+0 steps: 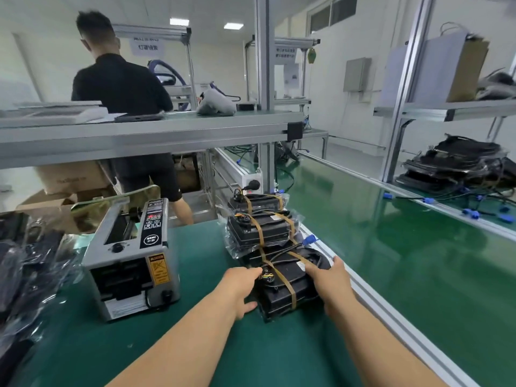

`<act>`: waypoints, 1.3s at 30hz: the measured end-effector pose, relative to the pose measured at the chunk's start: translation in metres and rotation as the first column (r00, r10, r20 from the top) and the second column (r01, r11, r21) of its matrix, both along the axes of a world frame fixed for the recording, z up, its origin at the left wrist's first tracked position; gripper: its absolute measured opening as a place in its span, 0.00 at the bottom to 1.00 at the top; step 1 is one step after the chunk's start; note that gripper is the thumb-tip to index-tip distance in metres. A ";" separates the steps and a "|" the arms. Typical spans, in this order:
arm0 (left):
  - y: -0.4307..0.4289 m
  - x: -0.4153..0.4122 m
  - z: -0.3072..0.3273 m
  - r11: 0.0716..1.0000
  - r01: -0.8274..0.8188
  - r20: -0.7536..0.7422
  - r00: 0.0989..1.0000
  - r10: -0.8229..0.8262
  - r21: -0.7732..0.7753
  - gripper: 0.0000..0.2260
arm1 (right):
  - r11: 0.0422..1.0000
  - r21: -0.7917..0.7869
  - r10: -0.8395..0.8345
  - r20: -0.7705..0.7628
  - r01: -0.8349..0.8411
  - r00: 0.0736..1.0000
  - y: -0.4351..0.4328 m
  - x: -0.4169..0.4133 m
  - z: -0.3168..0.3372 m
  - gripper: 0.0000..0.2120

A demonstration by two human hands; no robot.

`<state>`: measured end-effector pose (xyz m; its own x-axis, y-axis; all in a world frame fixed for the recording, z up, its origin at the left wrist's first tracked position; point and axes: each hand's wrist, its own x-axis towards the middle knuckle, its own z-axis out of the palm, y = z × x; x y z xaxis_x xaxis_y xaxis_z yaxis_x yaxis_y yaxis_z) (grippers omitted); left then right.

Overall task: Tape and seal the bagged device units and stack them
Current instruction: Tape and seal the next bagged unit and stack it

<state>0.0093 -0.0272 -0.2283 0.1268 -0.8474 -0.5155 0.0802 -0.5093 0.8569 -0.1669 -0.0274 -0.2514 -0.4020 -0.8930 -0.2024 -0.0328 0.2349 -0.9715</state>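
Observation:
A black bagged device unit (287, 291) with brown tape strips across it lies on the green mat (195, 344) in front of me. My left hand (241, 289) grips its left side, thumb low against the near edge. My right hand (331, 283) holds its right side, fingers over the top. Just beyond it stands a stack of taped bagged units (259, 230), and a further taped unit (258, 202) lies behind that stack.
A grey tape dispenser machine (134, 261) stands to the left. Loose bagged units (25, 269) pile at the far left. A conveyor belt (405, 247) runs on the right past an aluminium rail (377, 303). A person (122, 88) stands behind the shelf.

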 end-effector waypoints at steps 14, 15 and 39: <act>0.121 0.067 -0.016 0.962 -0.272 -0.473 0.852 0.225 -0.032 0.15 | 0.853 -0.449 0.391 0.214 -0.265 0.895 0.107 0.077 0.044 0.32; 0.131 0.076 -0.019 0.953 -0.303 -0.488 0.834 0.256 -0.019 0.16 | 0.835 -0.451 0.427 0.167 -0.316 0.889 0.112 0.085 0.047 0.31; 0.163 0.150 0.087 0.761 0.171 0.692 0.572 0.440 -0.625 0.06 | 0.594 -0.328 0.649 -0.342 -0.734 0.679 0.135 0.154 0.056 0.34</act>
